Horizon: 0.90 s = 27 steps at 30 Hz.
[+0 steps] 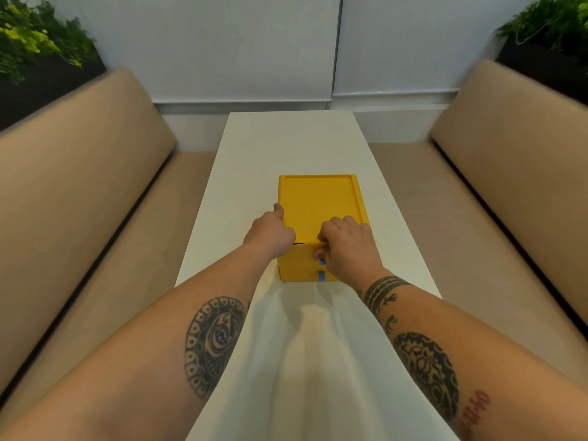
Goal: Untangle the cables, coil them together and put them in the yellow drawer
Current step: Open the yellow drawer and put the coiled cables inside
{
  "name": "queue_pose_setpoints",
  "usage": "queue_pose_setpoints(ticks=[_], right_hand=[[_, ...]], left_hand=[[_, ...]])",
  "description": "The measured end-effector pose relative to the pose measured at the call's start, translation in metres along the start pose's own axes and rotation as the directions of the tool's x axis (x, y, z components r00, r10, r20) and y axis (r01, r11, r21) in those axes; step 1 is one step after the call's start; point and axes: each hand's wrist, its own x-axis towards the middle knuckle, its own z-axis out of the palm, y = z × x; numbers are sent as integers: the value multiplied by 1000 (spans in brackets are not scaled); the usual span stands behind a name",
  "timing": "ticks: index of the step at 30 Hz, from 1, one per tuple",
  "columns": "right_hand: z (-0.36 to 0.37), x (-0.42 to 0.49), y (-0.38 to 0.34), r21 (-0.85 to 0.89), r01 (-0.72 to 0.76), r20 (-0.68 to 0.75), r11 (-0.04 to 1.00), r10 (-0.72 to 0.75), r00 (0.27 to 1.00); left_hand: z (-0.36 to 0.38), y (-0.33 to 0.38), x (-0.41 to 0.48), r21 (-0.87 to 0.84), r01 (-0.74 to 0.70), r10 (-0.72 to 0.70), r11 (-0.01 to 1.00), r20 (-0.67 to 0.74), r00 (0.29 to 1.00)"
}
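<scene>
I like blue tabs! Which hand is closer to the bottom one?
Right. The right hand grips the front of the top drawer, just above the bottom blue tab; the left hand holds the yellow box at its left side, farther off.

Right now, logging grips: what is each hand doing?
Left hand: thumb along the yellow box, fingers hidden; cannot tell.
Right hand: closed, pinching the top drawer.

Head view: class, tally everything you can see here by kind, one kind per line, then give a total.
yellow drawer unit: 1
blue drawer tabs: 2, the upper one partly hidden
hands: 2, left hand and right hand
white table: 1
beige benches: 2
planters: 2
Total: 10
</scene>
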Motion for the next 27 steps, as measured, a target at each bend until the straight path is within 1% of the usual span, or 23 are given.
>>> queue_pose_setpoints(ticks=[2,6,10,13,17,19,24,27], right_hand=[[3,-2,-1,13,-22,-25,1000,22,999],[4,-1,0,22,-23,-25,999,24,999],[1,4,6,7,62,-33,998,-61,998],[6,4,10,-61,134,-42,989,-137,990],[16,1,15,-88,149,-144,985,-160,977],[17,2,15,-77,132,-158,988,-143,977],[13,-9,4,31,-4,-100,1000,7,995],[19,-47,-3,53,7,-65,999,-3,998]], left_hand=[[0,1,-1,-7,5,-5,1000,4,1000],[0,1,-1,5,5,-5,1000,9,1000],[-1,1,-1,-8,11,-11,1000,18,1000],[0,2,-1,-14,13,-13,1000,15,1000],[3,1,0,-29,27,-27,999,9,1000],[4,1,-1,-43,45,-45,998,7,999],[5,8,-2,0,57,-57,998,-18,998],[7,9,-2,50,57,-56,997,-23,998]])
